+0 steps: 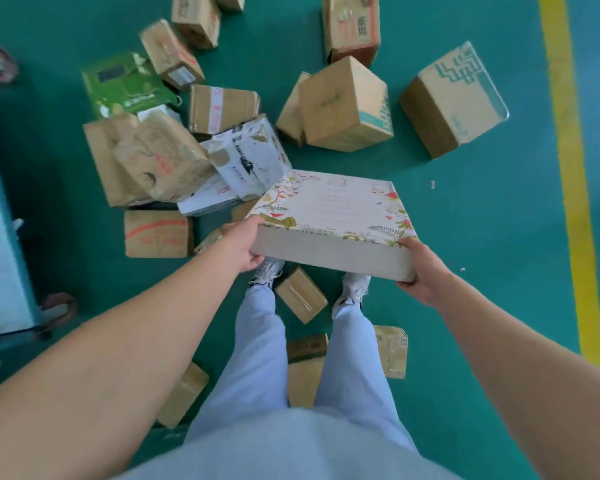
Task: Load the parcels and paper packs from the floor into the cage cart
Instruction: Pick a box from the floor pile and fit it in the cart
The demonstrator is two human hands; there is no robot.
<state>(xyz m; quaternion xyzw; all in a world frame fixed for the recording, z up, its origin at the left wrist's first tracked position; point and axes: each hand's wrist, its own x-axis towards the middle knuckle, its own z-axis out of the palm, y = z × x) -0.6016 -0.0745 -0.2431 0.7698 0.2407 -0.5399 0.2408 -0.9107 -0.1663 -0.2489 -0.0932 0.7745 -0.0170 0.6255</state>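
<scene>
Pale blue trousers (257, 358) and two bare forearms fill the bottom of the view, with white shoes (269, 271) planted on the green floor (482, 237). That floor is the largest thing here, with a yellow line (568, 150) running down its right side. At the left edge stands a blue cart (0, 237), only partly in view, on small wheels. Both hands hold a flat box with a flower-printed lid (333, 213) in the air above the feet, tilted slightly, clear of the floor. Gripping its near left corner, the left hand (245, 245) has its thumb on the lid edge and fingers curled under. At the near right corner the right hand (418, 271) grips the same way, thumb on top and fingers beneath. Beyond the box lies a loose heap of cardboard parcels (153, 161), some leaning on each other, with a white printed pack (250, 157) and a green carton (125, 84) among them. Two bigger brown boxes (347, 105) sit apart to the right, the farther one (454, 98) near the yellow line. Smaller parcels (300, 294) lie between and behind the feet
</scene>
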